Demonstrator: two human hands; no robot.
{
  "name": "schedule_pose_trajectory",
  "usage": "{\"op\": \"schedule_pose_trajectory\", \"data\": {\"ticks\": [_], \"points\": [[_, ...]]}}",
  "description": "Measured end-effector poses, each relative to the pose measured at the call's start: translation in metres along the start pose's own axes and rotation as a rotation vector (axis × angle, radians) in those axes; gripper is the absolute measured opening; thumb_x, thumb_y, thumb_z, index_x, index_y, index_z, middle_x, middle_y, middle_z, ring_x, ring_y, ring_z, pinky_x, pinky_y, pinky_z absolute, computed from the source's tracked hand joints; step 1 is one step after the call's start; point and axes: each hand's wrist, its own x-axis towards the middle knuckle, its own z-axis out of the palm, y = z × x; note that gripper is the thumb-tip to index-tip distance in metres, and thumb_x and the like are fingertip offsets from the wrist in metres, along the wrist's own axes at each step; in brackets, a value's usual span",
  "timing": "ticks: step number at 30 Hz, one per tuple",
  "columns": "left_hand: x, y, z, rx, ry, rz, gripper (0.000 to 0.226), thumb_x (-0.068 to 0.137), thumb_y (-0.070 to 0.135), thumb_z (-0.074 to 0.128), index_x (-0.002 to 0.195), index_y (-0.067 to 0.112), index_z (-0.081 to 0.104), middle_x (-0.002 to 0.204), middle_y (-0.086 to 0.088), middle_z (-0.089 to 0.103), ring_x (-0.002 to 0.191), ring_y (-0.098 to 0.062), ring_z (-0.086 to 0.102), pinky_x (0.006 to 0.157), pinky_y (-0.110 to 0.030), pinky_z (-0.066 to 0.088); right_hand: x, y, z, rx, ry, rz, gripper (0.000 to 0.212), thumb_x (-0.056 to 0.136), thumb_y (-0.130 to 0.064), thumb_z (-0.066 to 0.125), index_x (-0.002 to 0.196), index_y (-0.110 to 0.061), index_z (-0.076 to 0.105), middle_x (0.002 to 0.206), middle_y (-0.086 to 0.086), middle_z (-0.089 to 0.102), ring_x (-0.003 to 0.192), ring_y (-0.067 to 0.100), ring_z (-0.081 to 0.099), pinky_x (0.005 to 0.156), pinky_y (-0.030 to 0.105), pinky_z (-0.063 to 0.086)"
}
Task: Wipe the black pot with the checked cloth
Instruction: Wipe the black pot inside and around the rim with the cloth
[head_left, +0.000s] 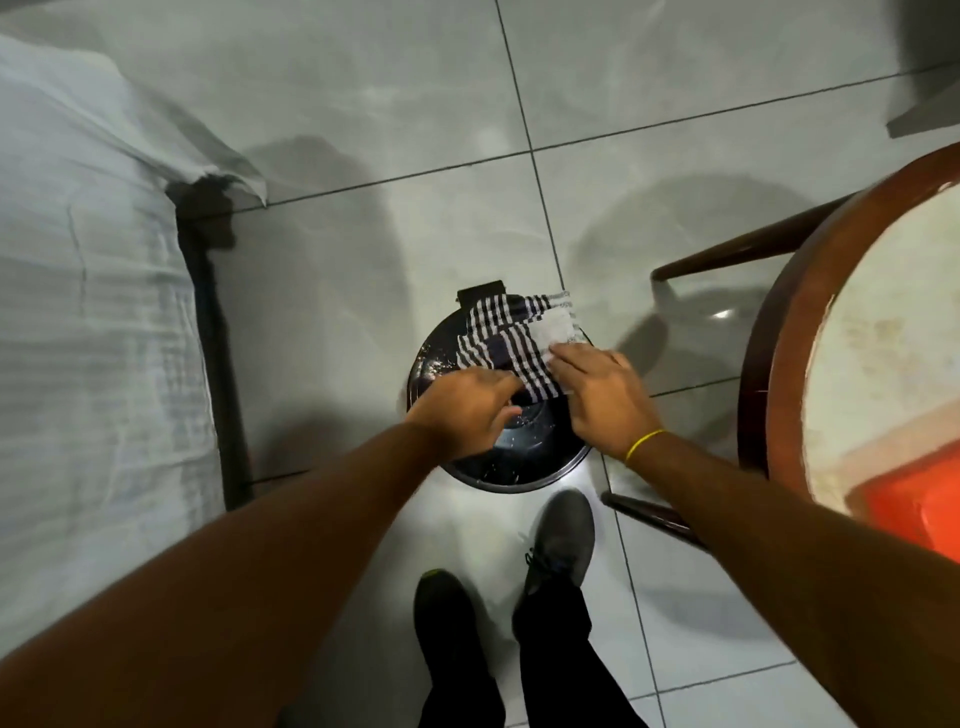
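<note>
The black pot (519, 457) stands on the tiled floor in front of my feet, with white specks on its dark top and a handle at its far edge. The checked cloth (511, 332), dark blue and white, lies spread over the pot's far half. My left hand (467, 410) rests over the pot's middle, its fingers pinching the cloth's near edge. My right hand (602, 395), with a yellow band at the wrist, presses flat on the cloth's right side at the pot's rim.
A bed with a pale sheet (78, 312) and a dark frame runs along the left. A round wooden table (779, 364) with an orange item (914, 509) stands at the right, its legs close to the pot. My shoes (561, 540) are just behind the pot.
</note>
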Motion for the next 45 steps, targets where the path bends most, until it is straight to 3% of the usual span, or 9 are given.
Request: {"op": "schedule_pose_trajectory", "data": {"ticks": [4, 8, 14, 22, 27, 33, 39, 42, 45], "points": [[0.007, -0.015, 0.004, -0.045, 0.2, -0.069, 0.03, 0.101, 0.019, 0.052, 0.127, 0.009, 0.063, 0.119, -0.012, 0.072, 0.102, -0.03, 0.071, 0.086, -0.044, 0.06, -0.01, -0.021, 0.013, -0.042, 0.03, 0.027, 0.08, 0.081, -0.028, 0.046, 0.158, -0.009, 0.042, 0.17, 0.013, 0.037, 0.159, 0.035, 0.03, 0.128, 0.055, 0.027], [0.045, -0.038, -0.016, -0.054, 0.205, -0.282, 0.066, 0.09, -0.003, 0.051, 0.151, 0.021, 0.04, 0.15, -0.014, 0.055, 0.124, -0.033, 0.063, 0.102, -0.045, 0.055, 0.0, -0.04, 0.032, -0.07, 0.02, -0.097, 0.082, 0.092, -0.042, 0.042, 0.168, -0.021, 0.019, 0.18, 0.006, 0.007, 0.166, 0.032, 0.009, 0.131, 0.062, 0.016], [0.075, -0.074, -0.026, -0.149, -0.035, -0.33, 0.051, 0.104, 0.023, 0.044, 0.154, 0.034, 0.037, 0.128, -0.014, 0.07, 0.107, -0.032, 0.068, 0.097, -0.044, 0.054, 0.024, -0.037, 0.053, -0.124, -0.042, -0.17, 0.071, 0.105, -0.053, 0.034, 0.169, -0.033, 0.009, 0.18, -0.001, -0.001, 0.166, 0.032, 0.005, 0.126, 0.071, 0.018], [0.073, -0.083, -0.016, -0.081, -0.15, -0.328, 0.055, 0.108, 0.028, 0.037, 0.16, 0.041, 0.024, 0.156, -0.017, 0.047, 0.13, -0.043, 0.054, 0.11, -0.051, 0.044, -0.012, -0.023, 0.075, 0.111, 0.087, 0.231, 0.067, 0.109, -0.044, 0.034, 0.168, -0.038, 0.003, 0.18, -0.009, -0.007, 0.167, 0.031, -0.001, 0.127, 0.066, 0.019], [0.064, -0.079, -0.005, -0.125, -0.121, -0.307, 0.055, 0.107, 0.026, 0.043, 0.158, 0.041, 0.03, 0.166, 0.016, 0.027, 0.142, -0.029, 0.047, 0.119, -0.045, 0.038, -0.043, -0.035, 0.096, 0.486, 0.194, 0.481, 0.068, 0.111, -0.029, 0.04, 0.17, -0.025, 0.008, 0.18, 0.002, -0.006, 0.165, 0.037, -0.006, 0.133, 0.058, 0.017], [0.06, -0.069, 0.004, -0.093, -0.104, -0.288, 0.056, 0.103, 0.023, 0.044, 0.157, 0.038, 0.035, 0.166, 0.017, 0.026, 0.14, -0.03, 0.05, 0.115, -0.046, 0.042, -0.063, -0.067, 0.114, 0.558, 0.262, 0.631, 0.067, 0.111, -0.024, 0.038, 0.17, -0.027, 0.007, 0.18, -0.003, -0.007, 0.166, 0.034, -0.005, 0.133, 0.052, 0.022], [0.063, -0.065, 0.001, -0.067, -0.126, -0.318, 0.054, 0.102, 0.026, 0.04, 0.155, 0.037, 0.041, 0.168, 0.012, 0.024, 0.138, -0.034, 0.05, 0.112, -0.047, 0.044, -0.085, -0.104, 0.129, 0.479, 0.256, 0.668, 0.065, 0.111, -0.026, 0.031, 0.17, -0.027, 0.005, 0.18, -0.004, -0.01, 0.166, 0.033, -0.004, 0.125, 0.055, 0.039], [0.066, -0.062, -0.003, -0.071, -0.163, -0.35, 0.055, 0.099, 0.029, 0.037, 0.154, 0.036, 0.042, 0.17, 0.005, 0.022, 0.14, -0.037, 0.046, 0.112, -0.047, 0.041, -0.1, -0.117, 0.14, 0.36, 0.221, 0.616, 0.085, 0.102, -0.007, 0.055, 0.17, -0.023, 0.007, 0.18, 0.003, -0.006, 0.166, 0.037, 0.0, 0.119, 0.055, 0.047], [0.068, -0.061, -0.007, -0.064, -0.187, -0.372, 0.054, 0.099, 0.034, 0.035, 0.153, 0.036, 0.045, 0.169, -0.003, 0.025, 0.141, -0.039, 0.044, 0.112, -0.047, 0.04, -0.111, -0.12, 0.153, 0.252, 0.175, 0.5, 0.108, 0.086, 0.003, 0.069, 0.17, -0.023, 0.006, 0.18, 0.006, -0.006, 0.165, 0.042, 0.0, 0.122, 0.059, 0.041]]}}
